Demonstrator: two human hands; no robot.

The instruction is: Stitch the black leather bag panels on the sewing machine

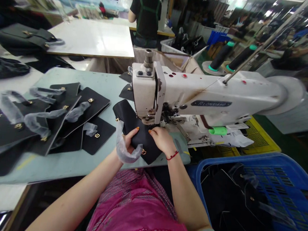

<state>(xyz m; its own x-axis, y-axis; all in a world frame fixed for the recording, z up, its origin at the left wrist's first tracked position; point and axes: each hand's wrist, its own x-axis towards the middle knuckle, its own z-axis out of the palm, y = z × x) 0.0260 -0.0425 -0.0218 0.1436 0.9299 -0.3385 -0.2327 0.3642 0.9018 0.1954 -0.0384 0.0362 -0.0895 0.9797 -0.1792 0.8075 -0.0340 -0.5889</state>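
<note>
Our left hand (128, 142) clamped its fingers on the flap (140, 137), our right hand (162, 139) pressed it, fingers apart; slipping under the machine (195, 93) risked a prick.

I'm seeing a black piece (140, 132) with a gold clasp (143, 151) under a cream machine (216, 91) that is showing brown streaks and a bright green lever (218, 131). The table (65, 162) is reading pale green; the flaps (99, 106) at left are showing black with gold clasps (90, 100). Nearest, an apron (137, 200) is showing pink check, the nails (137, 128) orange, a band (172, 156) red. At right a crate (244, 157) is showing blue, a grille (262, 135) yellow.
</note>
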